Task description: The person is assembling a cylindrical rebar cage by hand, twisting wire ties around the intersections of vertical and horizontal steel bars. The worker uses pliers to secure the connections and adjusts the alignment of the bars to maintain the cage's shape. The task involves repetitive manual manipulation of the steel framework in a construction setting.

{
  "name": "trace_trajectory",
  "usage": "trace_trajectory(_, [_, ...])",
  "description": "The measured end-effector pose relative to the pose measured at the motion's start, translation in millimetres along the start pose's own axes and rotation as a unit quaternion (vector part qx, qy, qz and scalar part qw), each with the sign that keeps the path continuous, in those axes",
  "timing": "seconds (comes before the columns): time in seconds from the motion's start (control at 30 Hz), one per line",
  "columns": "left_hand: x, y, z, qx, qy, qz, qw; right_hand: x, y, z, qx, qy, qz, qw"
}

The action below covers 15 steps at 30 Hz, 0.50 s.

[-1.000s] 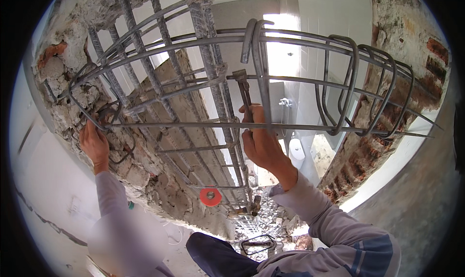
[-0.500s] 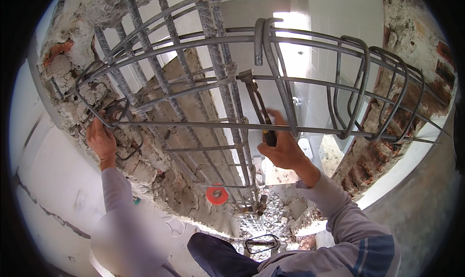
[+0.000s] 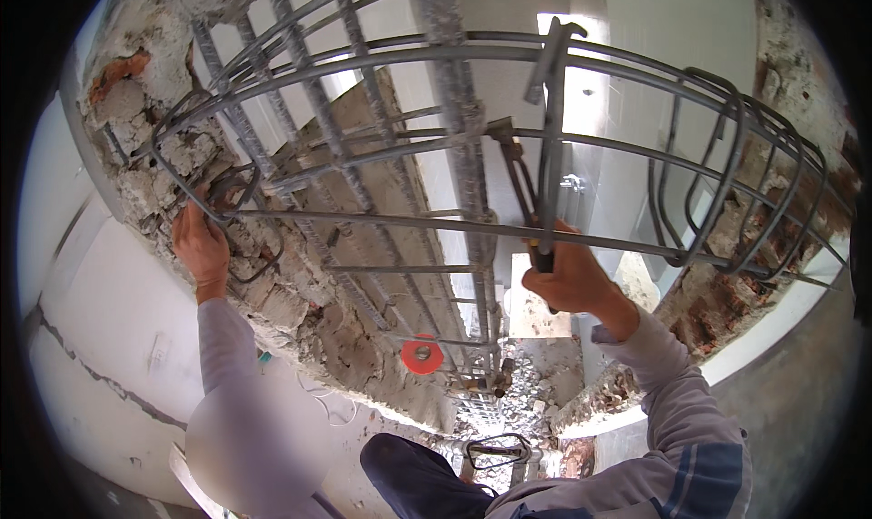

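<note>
My left hand [image 3: 202,249] is closed around a corner of a bent steel stirrup [image 3: 238,187] by the broken masonry on the left. In my right hand [image 3: 579,281] I grip pincers [image 3: 520,176] with yellow and black handles. Their metal head points up, near the thick upright rebars [image 3: 451,92]. The long horizontal bars [image 3: 391,221] of a rebar cage cross in front of me. A hooked stirrup [image 3: 551,128] hangs on them, seen nearly edge-on, with its lower part passing in front of the pincers' handles at my right fingers.
More stirrups [image 3: 731,178] cluster at the cage's right end, beside broken brickwork [image 3: 718,310]. Slanting rebars [image 3: 318,101] run down the left. Below are a red disc [image 3: 421,354], a hammer-like tool [image 3: 502,378], rubble [image 3: 536,401] and a loose stirrup [image 3: 498,451].
The whole view has shifted, so the cage sits farther right. The hooked stirrup has gone from slanted to nearly upright. My right hand keeps the pincers; my left stays at the corner.
</note>
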State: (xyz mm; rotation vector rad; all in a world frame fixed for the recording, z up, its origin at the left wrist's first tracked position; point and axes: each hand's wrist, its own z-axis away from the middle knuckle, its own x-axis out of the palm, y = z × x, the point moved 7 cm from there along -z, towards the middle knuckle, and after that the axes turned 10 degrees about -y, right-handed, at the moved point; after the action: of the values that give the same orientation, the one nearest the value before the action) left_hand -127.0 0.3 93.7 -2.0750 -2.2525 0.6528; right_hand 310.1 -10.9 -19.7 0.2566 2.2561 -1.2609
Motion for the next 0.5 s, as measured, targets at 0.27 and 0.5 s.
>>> trace_trajectory(0.27, [-3,10,-2,-0.006,0.047,0.023,0.999,-3,39,-14,-0.157,0.143,0.126,0.969])
trace_trajectory(0.5, [-4,10,-4,-0.024,0.015,0.005,1.000,22,38,-18,-0.109,0.064,-0.090,0.988])
